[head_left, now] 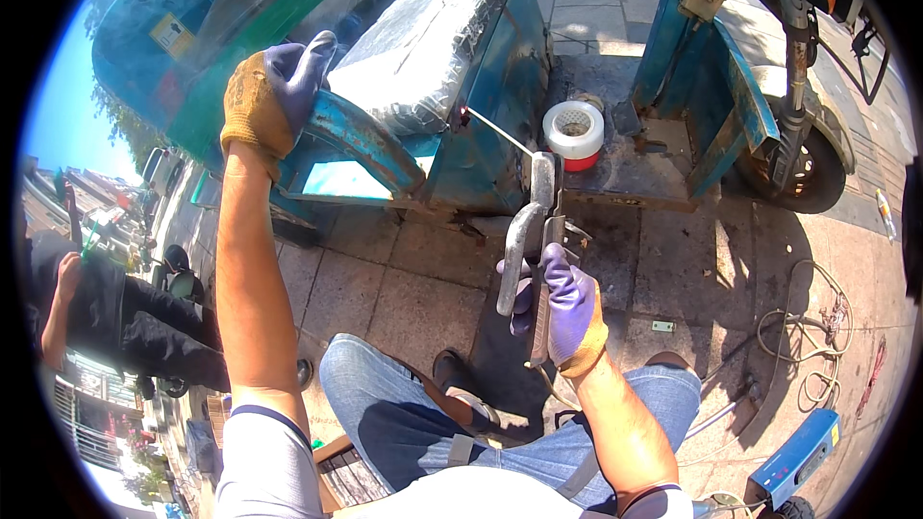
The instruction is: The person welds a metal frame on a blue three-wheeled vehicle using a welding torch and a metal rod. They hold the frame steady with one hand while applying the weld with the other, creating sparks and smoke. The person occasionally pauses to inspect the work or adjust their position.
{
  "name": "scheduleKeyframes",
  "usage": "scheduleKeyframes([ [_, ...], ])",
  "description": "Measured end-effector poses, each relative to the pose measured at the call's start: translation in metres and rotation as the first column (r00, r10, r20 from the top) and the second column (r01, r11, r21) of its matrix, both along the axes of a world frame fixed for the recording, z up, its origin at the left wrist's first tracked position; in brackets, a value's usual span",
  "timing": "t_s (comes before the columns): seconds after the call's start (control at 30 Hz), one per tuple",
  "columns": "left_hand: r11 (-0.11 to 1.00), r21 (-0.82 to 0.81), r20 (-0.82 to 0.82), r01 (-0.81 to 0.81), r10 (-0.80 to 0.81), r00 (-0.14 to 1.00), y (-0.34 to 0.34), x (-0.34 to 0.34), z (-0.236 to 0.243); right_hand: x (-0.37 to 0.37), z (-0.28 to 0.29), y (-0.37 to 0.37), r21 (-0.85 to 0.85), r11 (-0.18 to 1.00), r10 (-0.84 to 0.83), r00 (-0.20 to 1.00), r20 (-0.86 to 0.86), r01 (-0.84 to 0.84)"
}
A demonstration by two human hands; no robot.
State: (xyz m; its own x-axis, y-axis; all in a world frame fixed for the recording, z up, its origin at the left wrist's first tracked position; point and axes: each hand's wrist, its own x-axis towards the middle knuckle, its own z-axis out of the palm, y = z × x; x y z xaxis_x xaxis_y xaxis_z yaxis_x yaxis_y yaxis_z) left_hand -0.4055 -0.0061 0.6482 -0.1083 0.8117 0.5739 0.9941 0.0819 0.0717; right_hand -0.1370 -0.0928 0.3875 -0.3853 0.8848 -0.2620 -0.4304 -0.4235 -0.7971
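Note:
My left hand (269,101), in a purple-and-tan work glove, is closed around the upper end of a worn teal metal armrest (365,139) on a three-wheeled cart. My right hand (572,312), gloved alike, grips a welding electrode holder (541,231). A thin pale welding rod (500,131) slants from its jaws up and left to the cart's teal side panel (490,96). A small reddish glow shows at the rod's tip, by the corner of a silver-wrapped seat pad (423,38). The fingers under the holder are partly hidden.
A white tape roll (574,125) on a red base sits on the cart's footboard (615,183). The front wheel (803,168) stands right of it. Coiled cable (817,336) and a blue boxy machine (796,457) lie at right. Another person (125,303) is at left.

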Motion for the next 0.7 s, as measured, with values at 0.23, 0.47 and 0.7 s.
scheduleKeyframes([
  [0.23,1.000,0.016,-0.004,-0.012,0.012,1.000,0.002,-0.001,-0.001,0.000,0.002,0.003,0.018,1.000,0.021,1.000,-0.009,-0.021],
  [0.47,0.998,0.054,-0.045,-0.027,0.030,0.999,-0.002,0.007,0.000,-0.004,-0.004,0.007,0.040,0.999,0.024,0.999,-0.026,-0.023],
  [0.7,0.999,0.023,-0.032,0.027,-0.026,0.999,0.001,-0.002,-0.001,0.005,-0.006,0.008,-0.029,0.991,-0.129,0.926,-0.354,0.127],
])
